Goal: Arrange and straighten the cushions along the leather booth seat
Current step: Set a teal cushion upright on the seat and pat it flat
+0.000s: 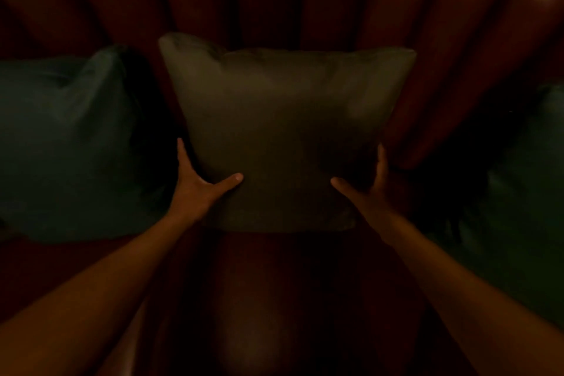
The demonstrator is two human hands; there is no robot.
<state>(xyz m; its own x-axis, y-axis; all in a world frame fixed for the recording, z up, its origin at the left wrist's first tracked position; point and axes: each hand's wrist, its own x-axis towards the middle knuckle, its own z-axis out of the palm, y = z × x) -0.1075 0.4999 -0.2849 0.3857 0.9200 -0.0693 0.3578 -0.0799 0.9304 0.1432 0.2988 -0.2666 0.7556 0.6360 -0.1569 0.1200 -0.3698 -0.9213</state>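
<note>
The scene is very dim. A pale olive cushion [283,125] stands upright in the middle of the dark red leather booth seat [274,299], leaning on the ribbed backrest [265,0]. My left hand [198,183] grips its lower left edge, thumb across the front. On the lower right edge, my right hand [369,186] holds the cushion the same way. A dark green cushion [67,143] leans at the left, and another green cushion [528,192] sits at the right edge of view.
The backrest is made of several padded vertical leather ribs. A gap of bare seat shows between the middle cushion and each green one. The seat front runs toward me between my forearms.
</note>
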